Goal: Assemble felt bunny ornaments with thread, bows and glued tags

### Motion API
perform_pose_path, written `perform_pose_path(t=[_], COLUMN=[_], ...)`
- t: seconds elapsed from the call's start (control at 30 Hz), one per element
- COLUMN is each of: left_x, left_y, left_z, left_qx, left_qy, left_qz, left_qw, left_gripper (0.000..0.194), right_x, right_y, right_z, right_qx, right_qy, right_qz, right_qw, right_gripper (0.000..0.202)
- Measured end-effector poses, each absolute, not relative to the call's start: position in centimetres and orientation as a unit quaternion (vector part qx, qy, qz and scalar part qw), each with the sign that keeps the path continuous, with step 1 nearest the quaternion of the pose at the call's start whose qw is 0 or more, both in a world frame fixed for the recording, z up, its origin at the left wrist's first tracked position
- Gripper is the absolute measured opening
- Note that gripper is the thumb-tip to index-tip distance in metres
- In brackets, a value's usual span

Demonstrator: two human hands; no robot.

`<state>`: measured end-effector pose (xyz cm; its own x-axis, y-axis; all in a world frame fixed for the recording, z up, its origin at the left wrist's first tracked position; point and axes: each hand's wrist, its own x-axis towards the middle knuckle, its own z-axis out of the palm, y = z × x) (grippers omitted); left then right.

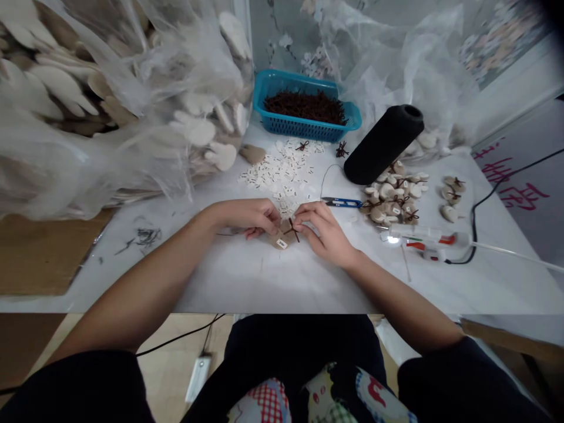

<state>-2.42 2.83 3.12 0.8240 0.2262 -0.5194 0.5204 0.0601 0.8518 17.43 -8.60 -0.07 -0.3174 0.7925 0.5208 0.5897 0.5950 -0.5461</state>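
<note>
Near the middle of the white table, a small beige felt piece (276, 240) bears a white printed label (281, 242) and a dark brown bow (291, 230). My left hand (259, 218) is closed on the felt piece from the left, thumb and fingers pinched at its upper edge. On the other side, my right hand (321, 231) has its fingertips pinched at the brown bow. Just beyond both hands lies a loose pile of small white labels (286, 176).
Behind the labels stands a blue basket (308, 126) of brown bows. A black thread cone (383, 144), blue snips (343, 202), finished felt pieces (392, 194) and a glue gun (434, 238) with its cord are at right. Plastic bags of felt shapes (194, 126) fill the left.
</note>
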Motion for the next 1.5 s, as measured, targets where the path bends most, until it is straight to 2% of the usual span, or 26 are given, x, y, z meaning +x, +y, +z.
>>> perform_pose_path(t=[0.33,0.6,0.77,1.1,1.2,1.3,1.43,1.5], left_x=[-2.4,-2.3,-2.2,-2.0,-2.2,-2.7,-3.8,-4.4], left_y=[2.7,2.5,2.5,2.3,2.4,3.2,4.2,4.4], left_z=[2.6,2.6,2.5,3.0,3.1,2.9,2.7,2.7], left_qx=[0.688,0.709,0.717,0.709,0.700,0.680,0.635,0.611], left_qy=[0.259,0.265,0.271,0.288,0.275,0.267,0.265,0.278], left_qz=[-0.095,-0.089,-0.095,-0.093,-0.096,-0.101,-0.075,-0.042], left_qw=[0.671,0.647,0.635,0.637,0.652,0.675,0.722,0.740], left_gripper=[0.008,0.007,0.006,0.009,0.008,0.009,0.017,0.022], right_x=[16.6,16.4,16.5,16.1,15.7,15.9,17.4,18.2], right_y=[-8.7,-8.9,-9.2,-9.4,-9.4,-9.4,-11.5,-14.1], right_z=[-0.9,-1.1,-1.2,-1.4,-1.1,0.4,3.3,3.7], right_qx=[-0.443,-0.439,-0.451,-0.467,-0.467,-0.444,-0.396,-0.391], right_qy=[-0.815,-0.841,-0.820,-0.812,-0.786,-0.717,-0.656,-0.614], right_qz=[0.138,0.089,0.061,0.062,0.053,-0.002,-0.110,-0.105], right_qw=[0.346,0.304,0.346,0.344,0.401,0.537,0.633,0.678], right_gripper=[0.014,0.019,0.014,0.015,0.012,0.010,0.026,0.036])
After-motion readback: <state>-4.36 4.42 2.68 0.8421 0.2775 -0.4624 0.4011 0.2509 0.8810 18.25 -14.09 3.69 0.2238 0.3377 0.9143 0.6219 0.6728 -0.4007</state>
